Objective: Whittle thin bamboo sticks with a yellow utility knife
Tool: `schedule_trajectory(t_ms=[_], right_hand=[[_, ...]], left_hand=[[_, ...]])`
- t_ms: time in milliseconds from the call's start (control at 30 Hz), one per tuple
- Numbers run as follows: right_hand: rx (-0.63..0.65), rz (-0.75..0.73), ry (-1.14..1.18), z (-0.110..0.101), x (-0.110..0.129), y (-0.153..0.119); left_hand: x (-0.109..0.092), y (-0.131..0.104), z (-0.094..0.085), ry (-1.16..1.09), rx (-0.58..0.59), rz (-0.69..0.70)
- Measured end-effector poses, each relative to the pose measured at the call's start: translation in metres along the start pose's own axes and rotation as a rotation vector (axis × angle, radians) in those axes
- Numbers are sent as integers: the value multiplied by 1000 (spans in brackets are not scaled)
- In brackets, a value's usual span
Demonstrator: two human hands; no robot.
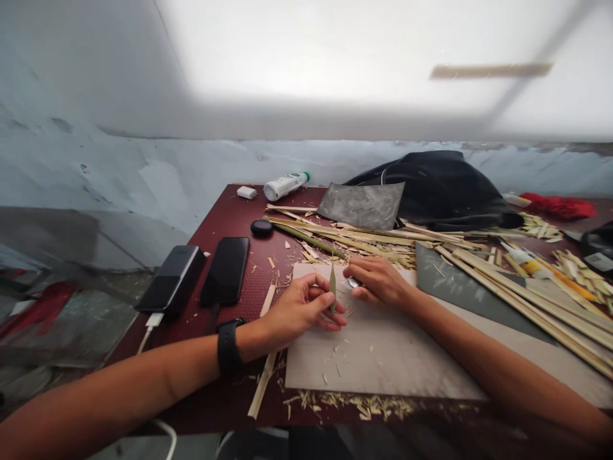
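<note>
Between the thumb and fingers of my left hand point(313, 303) a small pointed green piece point(332, 281) stands upright. My right hand point(376, 279) is just to its right, fingers closed round a small shiny metallic object point(353, 282), mostly hidden by the fingers. Both hands are above a pale board point(383, 358) with thin shavings scattered over it. A gap separates the green piece from my right fingertips. Behind the hands lie long pale strips point(354, 237) and a green stalk point(311, 239).
On the dark red table point(258, 265) are a phone point(225, 271), a black power bank point(171, 278) with a cable, a round black case point(261, 228) and a white bottle point(286, 185). A grey sheet point(363, 204), black bag point(440, 191) and more strips point(531, 303) lie behind and right.
</note>
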State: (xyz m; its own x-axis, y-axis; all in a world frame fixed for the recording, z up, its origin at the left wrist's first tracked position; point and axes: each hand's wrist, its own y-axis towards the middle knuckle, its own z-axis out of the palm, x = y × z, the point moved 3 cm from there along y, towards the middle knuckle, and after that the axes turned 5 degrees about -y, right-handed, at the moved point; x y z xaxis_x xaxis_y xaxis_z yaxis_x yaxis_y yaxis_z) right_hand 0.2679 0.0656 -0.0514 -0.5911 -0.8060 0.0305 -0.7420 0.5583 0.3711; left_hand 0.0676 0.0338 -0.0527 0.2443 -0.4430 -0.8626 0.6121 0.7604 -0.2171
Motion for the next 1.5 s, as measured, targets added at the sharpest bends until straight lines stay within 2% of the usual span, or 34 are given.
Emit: schedule_trajectory(t_ms=[233,500,567,667,733,833,967,1267,1500], right_hand=[[-49,-1,3,3,15,11],[-98,-11,-92,7,9,9],[-116,74,-124,5,-3,7],[-252,359,-173,-9,-28,-1],[-313,469,-206,-18,-39,-7],[-283,454,-186,-22,-38,-9],[-223,386,-111,-15,-29,-3],[-42,360,-149,-4,-37,-4],[26,242,-102,-1,-33,-12]], left_hand=[[4,1,0,-4,29,5],[3,3,-1,-7,62,-7],[5,2,-1,-13,70,-10],[11,0,1,-14,105,-36],[13,-1,1,-19,90,-40],[14,0,-1,-27,41,-38],[14,1,-2,-21,14,-48],[10,0,0,22,-22,-20],[14,2,-1,24,-26,-72]])
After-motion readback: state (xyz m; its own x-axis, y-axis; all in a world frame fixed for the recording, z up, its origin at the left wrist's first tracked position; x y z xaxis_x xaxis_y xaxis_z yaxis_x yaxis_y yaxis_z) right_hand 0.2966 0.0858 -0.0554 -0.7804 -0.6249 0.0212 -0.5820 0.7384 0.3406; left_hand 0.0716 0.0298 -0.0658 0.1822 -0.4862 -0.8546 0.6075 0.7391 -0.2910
